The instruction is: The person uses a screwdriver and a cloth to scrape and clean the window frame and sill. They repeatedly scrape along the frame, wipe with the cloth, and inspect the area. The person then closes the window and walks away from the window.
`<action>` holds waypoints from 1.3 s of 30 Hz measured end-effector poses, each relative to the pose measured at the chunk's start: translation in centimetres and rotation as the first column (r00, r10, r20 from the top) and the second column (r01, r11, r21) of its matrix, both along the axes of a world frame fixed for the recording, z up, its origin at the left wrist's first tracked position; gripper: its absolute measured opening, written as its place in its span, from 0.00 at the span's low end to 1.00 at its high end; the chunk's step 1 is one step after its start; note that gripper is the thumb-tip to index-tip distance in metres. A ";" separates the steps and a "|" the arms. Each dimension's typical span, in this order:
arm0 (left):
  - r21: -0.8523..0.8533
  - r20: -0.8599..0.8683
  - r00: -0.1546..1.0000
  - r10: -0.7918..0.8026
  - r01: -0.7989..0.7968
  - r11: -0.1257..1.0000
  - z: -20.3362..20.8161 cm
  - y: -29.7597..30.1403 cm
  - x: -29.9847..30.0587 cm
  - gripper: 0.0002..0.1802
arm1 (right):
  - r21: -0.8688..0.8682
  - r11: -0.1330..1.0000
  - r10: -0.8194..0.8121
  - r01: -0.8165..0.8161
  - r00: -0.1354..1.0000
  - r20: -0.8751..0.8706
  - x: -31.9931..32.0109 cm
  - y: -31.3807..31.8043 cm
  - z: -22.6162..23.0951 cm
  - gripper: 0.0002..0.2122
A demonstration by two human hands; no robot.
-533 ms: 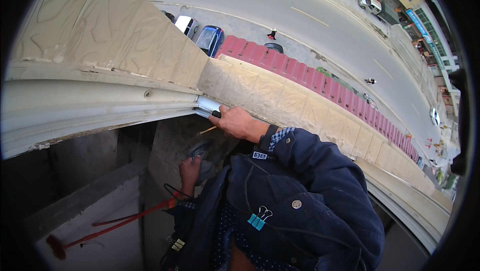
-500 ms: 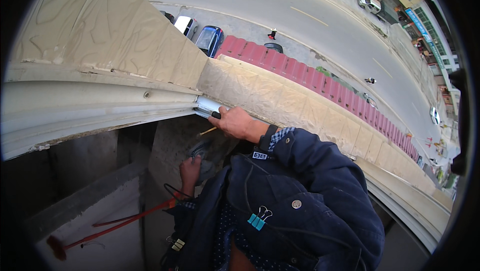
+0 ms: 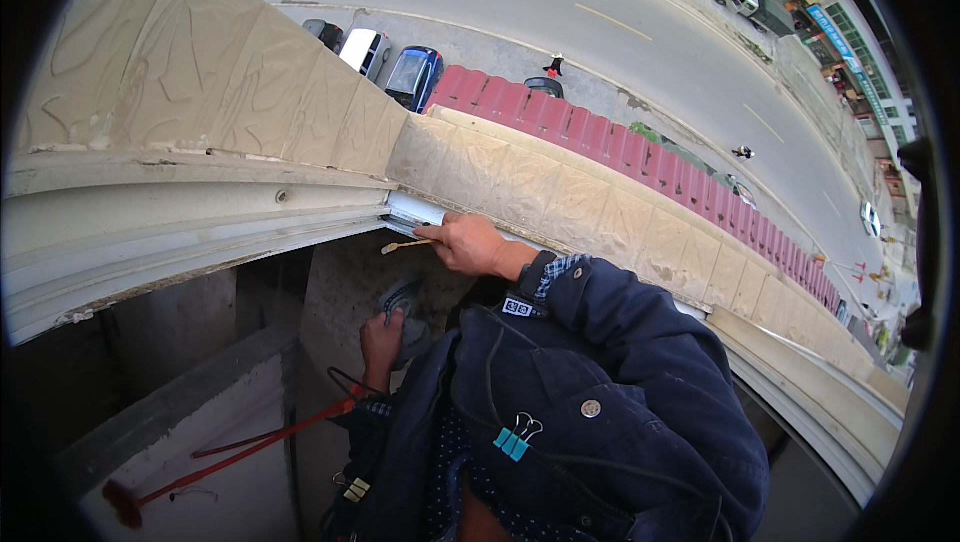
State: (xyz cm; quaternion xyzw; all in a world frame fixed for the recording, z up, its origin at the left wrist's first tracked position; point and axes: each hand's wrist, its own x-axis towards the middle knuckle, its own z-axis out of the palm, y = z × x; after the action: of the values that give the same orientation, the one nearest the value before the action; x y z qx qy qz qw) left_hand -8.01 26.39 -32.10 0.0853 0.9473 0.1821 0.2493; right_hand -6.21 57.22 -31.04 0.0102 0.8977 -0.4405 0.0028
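Note:
My right hand [image 3: 468, 244] is closed round a thin yellowish stick-like tool [image 3: 405, 245] with a pale, flattish tip. It rests at the corner of the white window frame [image 3: 415, 210], the fingers close to the track. Lower and to the left, inside the opening, my left hand [image 3: 380, 339] grips a crumpled grey cloth-like bundle [image 3: 412, 335]. A striped bit stands up above the fingers; its exact kind is hard to make out in the shade.
A red-handled broom [image 3: 255, 441] lies inside at lower left. The beige outer ledge [image 3: 560, 179] borders the frame, beyond it a red corrugated roof [image 3: 600, 142]. Far below run a road [image 3: 520, 2] and parked cars, including a blue car [image 3: 413, 79]. Clips and cords hang on my jacket.
The tool in my right hand has turned: its pale tip now points left beside the frame, and its dark end no longer shows. My left hand stays nearly still.

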 end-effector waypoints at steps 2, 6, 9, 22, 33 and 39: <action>-0.007 -0.017 1.000 -0.019 0.019 1.000 0.0 -0.1 -0.1 0.29 | 0.019 1.000 0.004 -0.004 1.000 -0.002 0.0 0.0 0.2 0.17; -0.013 -0.006 1.000 -0.007 0.007 1.000 0.0 0.1 -0.1 0.29 | 0.047 0.999 0.021 -0.020 1.000 -0.011 0.5 0.0 0.9 0.17; -0.003 0.001 1.000 0.002 -0.002 1.000 0.0 0.3 -0.1 0.30 | 0.046 0.999 0.015 -0.014 1.000 -0.023 0.7 0.0 1.4 0.18; -0.011 0.079 0.997 0.003 -0.002 1.000 0.2 0.3 -0.3 0.31 | 0.150 0.986 0.065 -0.073 0.996 0.057 1.0 0.3 3.1 0.19; 0.035 0.062 0.998 -0.028 0.026 0.999 -0.7 0.2 -0.9 0.31 | 0.147 0.987 0.062 -0.071 0.996 0.067 0.1 -0.3 2.7 0.19; 0.078 0.069 0.997 -0.027 0.022 0.997 -0.7 0.5 -1.2 0.30 | 0.112 0.993 0.039 -0.043 0.998 0.039 0.6 -0.4 1.7 0.20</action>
State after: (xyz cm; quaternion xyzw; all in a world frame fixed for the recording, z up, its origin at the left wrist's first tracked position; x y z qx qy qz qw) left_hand -9.17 26.93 -32.77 0.1002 0.9292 0.2184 0.2809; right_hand -5.62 56.81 -29.35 -0.0001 0.9211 -0.3884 0.0279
